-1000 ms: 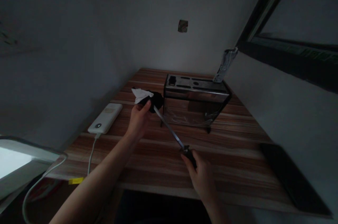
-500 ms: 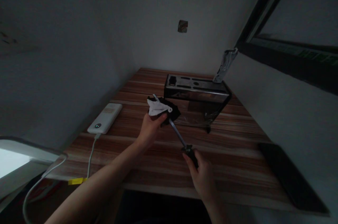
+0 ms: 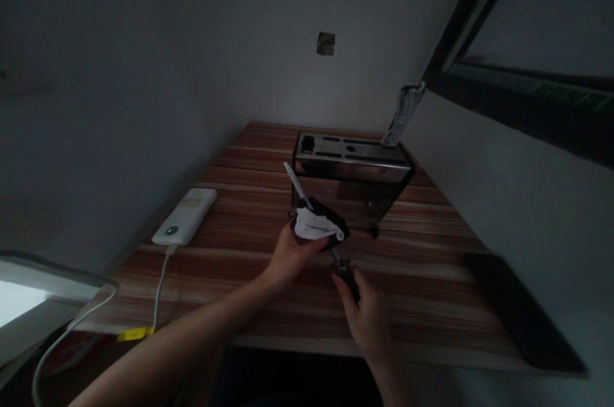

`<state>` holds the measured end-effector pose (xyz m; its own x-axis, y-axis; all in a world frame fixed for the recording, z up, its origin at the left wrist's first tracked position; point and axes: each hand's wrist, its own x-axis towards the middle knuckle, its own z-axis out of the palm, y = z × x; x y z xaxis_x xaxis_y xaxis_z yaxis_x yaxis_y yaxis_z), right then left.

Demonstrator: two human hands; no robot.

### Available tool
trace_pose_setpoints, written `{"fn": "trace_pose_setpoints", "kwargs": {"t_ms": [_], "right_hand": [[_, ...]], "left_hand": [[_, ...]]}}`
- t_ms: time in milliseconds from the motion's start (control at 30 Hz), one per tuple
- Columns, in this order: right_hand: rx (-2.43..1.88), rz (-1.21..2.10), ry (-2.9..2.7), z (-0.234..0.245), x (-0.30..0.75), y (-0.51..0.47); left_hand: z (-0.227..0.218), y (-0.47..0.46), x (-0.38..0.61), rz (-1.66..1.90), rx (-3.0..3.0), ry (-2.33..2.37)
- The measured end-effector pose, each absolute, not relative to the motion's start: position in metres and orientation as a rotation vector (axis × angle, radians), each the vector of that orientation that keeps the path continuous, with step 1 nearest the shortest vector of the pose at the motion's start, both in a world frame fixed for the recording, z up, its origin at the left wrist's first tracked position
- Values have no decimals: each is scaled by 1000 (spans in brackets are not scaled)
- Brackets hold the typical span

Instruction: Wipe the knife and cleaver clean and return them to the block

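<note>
Metal rod (image 3: pixel 296 181) above tabletop (image 3: pixel 225 256), tip toward eleven o'clock. Probably stiff, slick, lightish. Right hand (image 3: pixel 368 314) fingers wrap dark handle (image 3: pixel 350 281), the surest hold; left hand (image 3: pixel 291 258) fingers clasp soft-looking cloth (image 3: pixel 314 225) mid-rod.

Cloth (image 3: pixel 314 226) (black, white) partly covers a tilted metal rod (image 3: pixel 298 185).

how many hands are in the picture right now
2. The left hand holds a black-and-white cloth over a metal rod; the right hand grips the rod's dark handle. No others seem hidden.
</note>
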<state>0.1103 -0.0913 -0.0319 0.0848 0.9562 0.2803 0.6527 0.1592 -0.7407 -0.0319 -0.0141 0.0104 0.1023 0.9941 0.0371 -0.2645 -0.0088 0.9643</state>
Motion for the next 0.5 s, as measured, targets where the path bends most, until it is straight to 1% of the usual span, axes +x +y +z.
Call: {"fn": "trace_pose_setpoints", "kwargs": {"t_ms": [233,500], "right_hand": [[-1569,435,-1634,-31,111,-91],[-1585,385,-1636,-32,112,-92]], "left_hand": [[8,-23,-24,1157,1123,900],[0,-28,-20,1117,1191,870]]}}
